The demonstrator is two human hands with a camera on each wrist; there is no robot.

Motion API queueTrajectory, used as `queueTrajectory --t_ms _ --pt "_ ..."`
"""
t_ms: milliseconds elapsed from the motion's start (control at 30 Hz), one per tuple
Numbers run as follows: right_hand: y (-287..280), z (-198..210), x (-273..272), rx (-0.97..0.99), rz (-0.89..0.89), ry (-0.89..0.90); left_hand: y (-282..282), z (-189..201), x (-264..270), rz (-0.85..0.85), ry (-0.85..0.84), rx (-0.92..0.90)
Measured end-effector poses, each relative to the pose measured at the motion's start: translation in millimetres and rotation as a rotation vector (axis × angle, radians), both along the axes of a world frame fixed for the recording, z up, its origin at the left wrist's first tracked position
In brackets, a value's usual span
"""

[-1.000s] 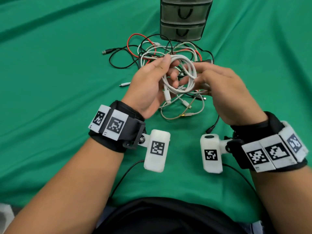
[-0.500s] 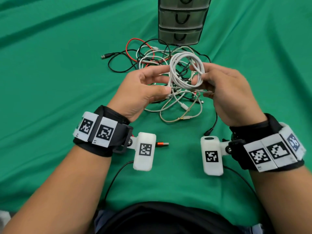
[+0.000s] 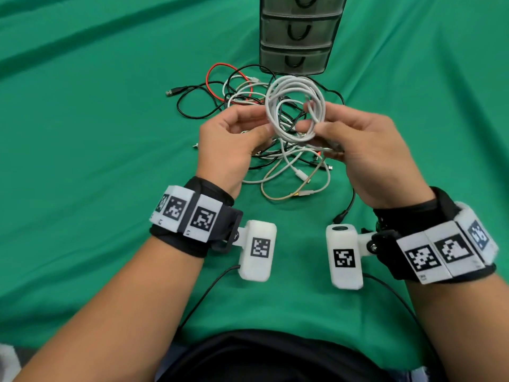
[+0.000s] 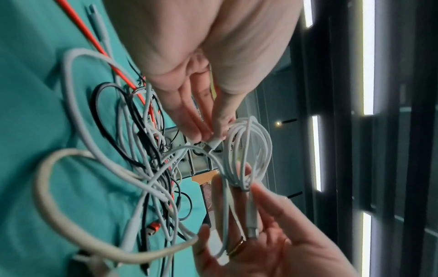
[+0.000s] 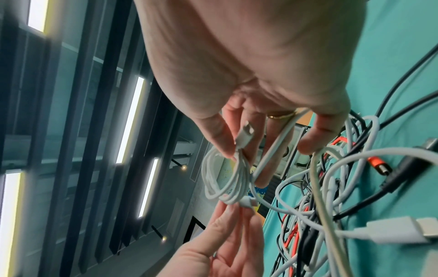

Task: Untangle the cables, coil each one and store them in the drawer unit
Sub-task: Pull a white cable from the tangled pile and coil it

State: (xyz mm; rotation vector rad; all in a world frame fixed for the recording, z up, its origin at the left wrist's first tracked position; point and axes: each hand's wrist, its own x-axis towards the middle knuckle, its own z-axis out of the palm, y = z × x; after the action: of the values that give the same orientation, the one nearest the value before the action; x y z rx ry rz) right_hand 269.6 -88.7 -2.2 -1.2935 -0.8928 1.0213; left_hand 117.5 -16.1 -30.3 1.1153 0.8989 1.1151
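A white cable wound into a coil [image 3: 296, 106] hangs in the air above the tangle of cables [image 3: 286, 161] on the green cloth. My right hand [image 3: 314, 121] pinches the coil's lower right side between thumb and fingers, and one plug [image 5: 246, 133] lies against those fingers. My left hand [image 3: 261, 121] is at the coil's left side and pinches the cable's other plug end [image 4: 213, 145] with thumb and fingertips. The dark drawer unit [image 3: 300, 31] stands just behind the tangle, and the drawers in view are closed.
The tangle holds white, black, beige and red cables [image 3: 217, 70]. A black USB plug [image 3: 170, 92] sticks out to the left, and another black plug [image 3: 340, 216] lies near my right wrist. Green cloth [image 3: 96, 161] covers the table.
The coil has passed from my left hand's grip to my right hand and has risen further from the tangle. My left hand now pinches only the loose plug end.
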Motion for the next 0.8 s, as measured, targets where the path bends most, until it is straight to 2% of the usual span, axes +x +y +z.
queueTrajectory --t_ms 100,267,367,433,533,633,800 --pt "-1.7 -3.6 1.3 -0.007 0.023 0.018 -2.0 2.1 0.6 -0.024 -0.129 -0.054" --pt "-3.2 -6.1 1.8 -0.015 0.016 0.034 -5.3 6.4 0.6 -0.057 -0.186 -0.089" --pt "-2.6 -6.5 3.2 -0.001 -0.031 0.07 -11.9 9.5 0.6 -0.174 -0.262 -0.101" --pt "-1.4 -7.1 3.4 -0.005 -0.053 0.079 -15.8 8.2 4.3 -0.19 -0.169 -0.029" --pt "-1.6 -8.2 1.5 -0.017 -0.049 0.055 -15.7 4.7 10.2 -0.106 -0.007 0.031" --pt "-3.1 -8.5 -0.3 -0.03 -0.05 0.037 -14.2 5.8 11.2 -0.11 -0.039 -0.02" --pt "-2.1 -8.8 -0.4 -0.064 -0.075 0.012 -14.8 7.7 8.5 -0.24 -0.141 -0.123"
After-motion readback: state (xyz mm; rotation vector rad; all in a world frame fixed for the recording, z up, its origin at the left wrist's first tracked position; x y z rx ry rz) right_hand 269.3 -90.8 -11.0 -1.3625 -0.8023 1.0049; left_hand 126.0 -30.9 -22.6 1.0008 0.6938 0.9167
